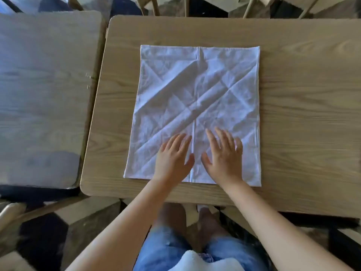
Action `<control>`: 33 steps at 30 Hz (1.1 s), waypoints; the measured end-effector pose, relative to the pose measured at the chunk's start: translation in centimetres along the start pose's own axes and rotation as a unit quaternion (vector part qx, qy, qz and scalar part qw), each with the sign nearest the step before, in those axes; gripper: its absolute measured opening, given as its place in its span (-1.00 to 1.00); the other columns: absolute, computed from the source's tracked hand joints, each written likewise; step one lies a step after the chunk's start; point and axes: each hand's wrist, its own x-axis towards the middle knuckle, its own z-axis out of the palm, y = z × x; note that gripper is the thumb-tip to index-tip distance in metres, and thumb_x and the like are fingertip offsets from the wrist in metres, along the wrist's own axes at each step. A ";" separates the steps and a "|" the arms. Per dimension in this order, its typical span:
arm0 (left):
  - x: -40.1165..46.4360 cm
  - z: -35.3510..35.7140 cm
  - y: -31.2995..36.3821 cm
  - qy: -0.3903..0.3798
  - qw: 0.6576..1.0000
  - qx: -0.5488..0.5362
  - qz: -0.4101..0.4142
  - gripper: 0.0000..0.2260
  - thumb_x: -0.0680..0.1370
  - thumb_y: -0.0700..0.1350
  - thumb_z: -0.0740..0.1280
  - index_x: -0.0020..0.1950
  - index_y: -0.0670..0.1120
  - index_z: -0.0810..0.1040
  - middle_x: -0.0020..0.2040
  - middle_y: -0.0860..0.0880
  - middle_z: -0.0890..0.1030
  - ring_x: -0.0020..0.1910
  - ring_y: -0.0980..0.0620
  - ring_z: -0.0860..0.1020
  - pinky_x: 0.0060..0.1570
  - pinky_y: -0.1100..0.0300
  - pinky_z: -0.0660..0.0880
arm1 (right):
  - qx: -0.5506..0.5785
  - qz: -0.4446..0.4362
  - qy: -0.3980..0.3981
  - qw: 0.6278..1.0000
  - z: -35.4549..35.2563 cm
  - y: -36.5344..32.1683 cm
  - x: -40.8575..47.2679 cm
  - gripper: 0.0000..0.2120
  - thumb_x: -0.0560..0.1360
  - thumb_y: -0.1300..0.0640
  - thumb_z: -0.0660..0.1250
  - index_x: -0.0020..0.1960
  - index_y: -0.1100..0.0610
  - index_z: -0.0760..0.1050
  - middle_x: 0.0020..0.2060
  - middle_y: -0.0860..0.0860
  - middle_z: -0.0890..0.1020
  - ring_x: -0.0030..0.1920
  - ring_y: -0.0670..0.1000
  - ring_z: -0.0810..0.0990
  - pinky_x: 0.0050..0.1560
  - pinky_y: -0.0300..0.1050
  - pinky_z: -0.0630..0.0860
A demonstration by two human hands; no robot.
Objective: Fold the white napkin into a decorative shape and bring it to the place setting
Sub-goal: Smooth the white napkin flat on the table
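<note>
The white napkin lies flat on the wooden table. Its left and right sides are folded in and meet along a seam down the middle. Diagonal creases cross the cloth. My left hand rests palm down on the near part of the left flap, fingers spread. Just across the seam, my right hand presses flat on the right flap in the same way. Neither hand grips the cloth. No place setting is in view.
A second wooden table stands to the left across a narrow gap. Chair backs show beyond the far edge. The near table edge runs just below my wrists, with my knees and the tiled floor under it.
</note>
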 end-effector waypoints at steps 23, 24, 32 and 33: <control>8.8 2.1 -2.3 0.018 0.999 0.049 -0.002 -0.54 0.57 -0.01 0.04 0.49 0.00 0.23 0.51 -0.11 0.20 0.49 -0.05 0.14 0.39 -0.24 -0.04 | -0.026 0.014 0.062 0.998 3.0 -0.1 9.2 -0.47 0.52 0.07 0.05 0.46 0.20 0.19 0.46 0.13 0.26 0.46 0.08 0.20 0.41 0.18 0.01; 9.8 2.3 -2.3 0.010 0.999 0.047 0.007 -0.56 0.57 -0.01 0.04 0.47 0.01 0.27 0.49 -0.10 0.25 0.48 -0.07 0.19 0.38 -0.25 0.03 | -0.025 0.016 0.051 0.998 3.3 -0.3 10.4 -0.47 0.50 0.07 0.05 0.44 0.20 0.23 0.44 0.12 0.29 0.45 0.09 0.23 0.39 0.22 0.08; 13.0 0.2 -8.9 -0.024 0.996 0.079 -0.031 -0.45 0.53 0.15 0.04 0.52 0.11 0.08 0.55 -0.10 0.04 0.52 -0.05 -0.02 0.43 -0.11 -0.11 | -0.055 -0.001 0.035 0.998 1.9 6.8 13.1 -0.42 0.53 -0.11 0.03 0.48 0.14 0.17 0.46 0.18 0.22 0.47 0.16 0.16 0.41 0.24 0.04; 13.2 -0.1 -9.9 -0.016 0.996 0.080 -0.047 -0.45 0.53 0.14 0.05 0.52 0.10 0.07 0.55 -0.10 0.02 0.53 -0.04 -0.04 0.44 -0.08 -0.12 | -0.057 0.011 0.035 0.998 1.6 8.0 13.4 -0.41 0.53 -0.11 0.02 0.48 0.16 0.16 0.46 0.19 0.21 0.47 0.15 0.15 0.41 0.21 0.05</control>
